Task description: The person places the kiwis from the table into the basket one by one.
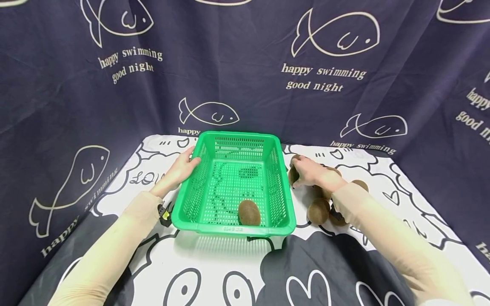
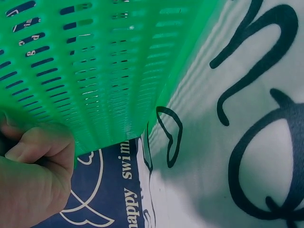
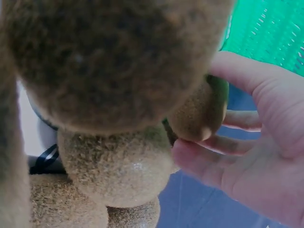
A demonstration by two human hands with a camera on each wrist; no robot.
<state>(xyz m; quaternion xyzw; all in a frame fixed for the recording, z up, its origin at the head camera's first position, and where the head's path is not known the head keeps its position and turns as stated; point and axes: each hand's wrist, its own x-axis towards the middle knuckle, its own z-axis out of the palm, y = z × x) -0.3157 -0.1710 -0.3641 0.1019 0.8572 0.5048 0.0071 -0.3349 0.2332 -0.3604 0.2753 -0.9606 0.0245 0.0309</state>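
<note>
A green plastic basket (image 1: 233,230) stands on the table, one brown kiwi (image 1: 249,213) lying inside near its front wall. My left hand (image 1: 181,168) grips the basket's left rim; in the left wrist view the curled fingers (image 2: 45,142) sit against the slotted wall. Just outside the right wall, my right hand (image 1: 311,172) holds another kiwi (image 1: 294,174). The right wrist view has thumb and fingers around this kiwi (image 3: 202,111), while other kiwis (image 3: 114,161) loom closer to the camera.
Several loose kiwis (image 1: 318,211) lie right of the basket, partly under my right forearm. A small black item with a yellow mark (image 1: 165,216) shows beside my left sleeve. A dark curtain (image 1: 245,63) hangs behind the patterned tablecloth (image 1: 214,259).
</note>
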